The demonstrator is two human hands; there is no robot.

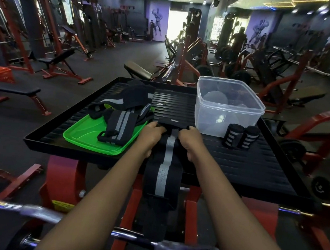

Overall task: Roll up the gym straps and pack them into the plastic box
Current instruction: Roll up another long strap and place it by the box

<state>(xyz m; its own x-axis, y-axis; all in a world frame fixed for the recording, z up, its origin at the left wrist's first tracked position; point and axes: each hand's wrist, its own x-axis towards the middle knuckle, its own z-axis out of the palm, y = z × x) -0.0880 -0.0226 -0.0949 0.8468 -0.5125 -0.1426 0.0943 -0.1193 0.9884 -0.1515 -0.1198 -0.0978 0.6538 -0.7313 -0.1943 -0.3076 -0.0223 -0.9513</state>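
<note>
A black gym strap with a grey stripe lies lengthwise over the near edge of the black platform and hangs down toward me. My left hand and my right hand each grip a side of its far end, fingers curled round it. Two rolled straps stand side by side just right of my right hand, in front of the clear plastic box. Several loose straps are piled on the green lid at the left.
The platform sits on a red machine frame. A chrome bar crosses low in front of me. Benches, racks and weight machines fill the gym floor behind and on both sides.
</note>
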